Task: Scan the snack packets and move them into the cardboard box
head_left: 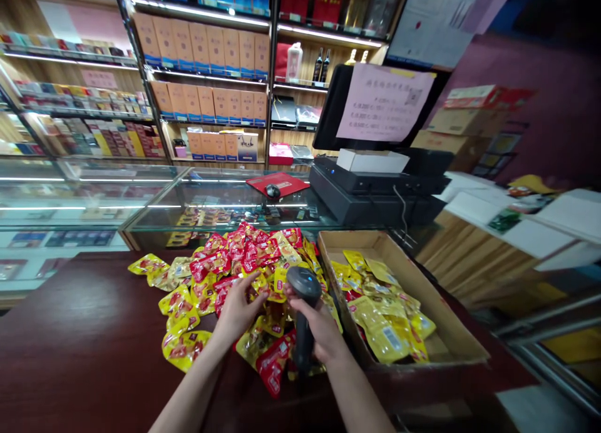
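The right hand (319,330) is clenching its grip round the handle of a barcode scanner (303,308), head aimed toward 12 o'clock. The left hand (239,308) is pinching a yellow packet (263,283) on the snack pile (225,276) at 11 o'clock. Packets look light, soft, slippery; edges grip best. Their print is unreadable.

Glossy foil snack packets (235,264) crowd a polished dark wood counter (79,339) at lower left; matt black plastic scanner (303,295), plain brown cardboard box (451,320), glass display case (154,201) behind.
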A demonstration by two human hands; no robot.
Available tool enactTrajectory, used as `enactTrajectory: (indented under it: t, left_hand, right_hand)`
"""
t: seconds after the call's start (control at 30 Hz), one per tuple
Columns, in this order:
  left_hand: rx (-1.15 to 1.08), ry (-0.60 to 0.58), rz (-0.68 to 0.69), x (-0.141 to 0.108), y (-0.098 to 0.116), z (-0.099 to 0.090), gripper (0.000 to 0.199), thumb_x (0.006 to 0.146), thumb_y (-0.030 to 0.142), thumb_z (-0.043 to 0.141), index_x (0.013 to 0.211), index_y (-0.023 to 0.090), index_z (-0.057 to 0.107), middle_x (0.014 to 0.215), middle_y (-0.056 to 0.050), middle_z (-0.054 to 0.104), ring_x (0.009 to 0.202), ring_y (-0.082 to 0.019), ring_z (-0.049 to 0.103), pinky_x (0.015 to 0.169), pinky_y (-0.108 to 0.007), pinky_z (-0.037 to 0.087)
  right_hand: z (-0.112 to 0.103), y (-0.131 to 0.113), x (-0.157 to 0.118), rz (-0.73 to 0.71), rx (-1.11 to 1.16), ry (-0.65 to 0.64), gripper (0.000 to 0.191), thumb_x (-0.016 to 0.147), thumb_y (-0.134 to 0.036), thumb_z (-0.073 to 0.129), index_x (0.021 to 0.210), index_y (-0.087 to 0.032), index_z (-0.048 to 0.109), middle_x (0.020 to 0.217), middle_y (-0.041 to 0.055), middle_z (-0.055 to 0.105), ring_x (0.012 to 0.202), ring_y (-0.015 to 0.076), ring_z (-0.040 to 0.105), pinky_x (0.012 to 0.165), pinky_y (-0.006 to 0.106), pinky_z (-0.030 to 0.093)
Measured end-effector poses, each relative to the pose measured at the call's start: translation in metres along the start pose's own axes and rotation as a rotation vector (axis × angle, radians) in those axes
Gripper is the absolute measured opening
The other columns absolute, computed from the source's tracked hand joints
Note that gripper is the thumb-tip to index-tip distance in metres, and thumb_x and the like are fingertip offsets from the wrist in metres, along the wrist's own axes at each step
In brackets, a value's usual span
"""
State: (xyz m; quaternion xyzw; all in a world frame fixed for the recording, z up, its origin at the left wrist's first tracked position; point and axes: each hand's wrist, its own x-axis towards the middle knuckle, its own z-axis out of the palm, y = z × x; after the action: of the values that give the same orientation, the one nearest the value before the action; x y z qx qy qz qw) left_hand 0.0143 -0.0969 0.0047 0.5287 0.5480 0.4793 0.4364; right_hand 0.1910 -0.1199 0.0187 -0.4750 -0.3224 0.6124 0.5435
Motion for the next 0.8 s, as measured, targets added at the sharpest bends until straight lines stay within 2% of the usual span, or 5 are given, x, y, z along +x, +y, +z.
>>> enactTrajectory:
  t: [0.17, 0.3, 0.53, 0.67, 0.8]
  left_hand:
    - [0.289, 0.059, 0.013, 0.008, 0.002, -0.015, 0.038, 0.07, 0.051, 0.063, 0.087, 0.018, 0.068, 0.052, 0.002, 0.055, 0.048, -0.013, 0.049, 0.049, -0.022, 0.033]
    - [0.413, 0.136, 0.051, 0.012, 0.003, -0.024, 0.048, 0.073, 0.058, 0.055, 0.049, 0.017, 0.051, 0.043, 0.003, 0.044, 0.043, -0.009, 0.039, 0.046, -0.022, 0.026]
    - [0.054, 0.032, -0.14, 0.021, -0.011, -0.017, 0.043, 0.073, 0.062, 0.051, 0.063, 0.02, 0.05, 0.043, 0.005, 0.045, 0.036, -0.011, 0.044, 0.039, -0.023, 0.033]
    - [-0.169, -0.025, -0.145, 0.022, -0.003, -0.005, 0.038, 0.072, 0.056, 0.058, 0.067, 0.021, 0.046, 0.055, 0.005, 0.05, 0.047, -0.013, 0.055, 0.046, -0.024, 0.045]
    - [-0.257, -0.126, -0.163, 0.019, 0.008, 0.002, 0.035, 0.069, 0.049, 0.066, 0.068, 0.02, 0.048, 0.056, 0.006, 0.046, 0.054, -0.014, 0.058, 0.054, -0.028, 0.052]
  right_hand:
    - [0.006, -0.014, 0.006, -0.02, 0.096, -0.147, 0.024, 0.065, -0.024, 0.07, 0.088, -0.018, 0.07, 0.104, 0.0072, 0.069, 0.107, 0.024, 0.06, 0.096, 0.037, 0.043]
    - [0.017, -0.03, 0.013, -0.019, 0.128, -0.198, 0.025, 0.067, -0.024, 0.067, 0.091, -0.02, 0.069, 0.106, 0.0067, 0.068, 0.11, 0.0239, 0.058, 0.091, 0.036, 0.047]
    - [0.022, -0.033, 0.01, -0.093, 0.067, -0.125, 0.033, 0.065, -0.025, 0.069, 0.098, -0.019, 0.068, 0.107, 0.0053, 0.068, 0.109, 0.0234, 0.057, 0.093, 0.034, 0.044]
    - [0.025, -0.025, 0.01, -0.019, -0.029, -0.125, 0.031, 0.062, -0.025, 0.07, 0.093, -0.019, 0.069, 0.094, 0.0036, 0.071, 0.099, 0.0219, 0.061, 0.088, 0.032, 0.044]
    - [0.029, -0.029, 0.014, -0.084, -0.069, -0.102, 0.024, 0.059, -0.023, 0.07, 0.083, -0.019, 0.07, 0.084, 0.0022, 0.071, 0.092, 0.0215, 0.061, 0.082, 0.03, 0.044]
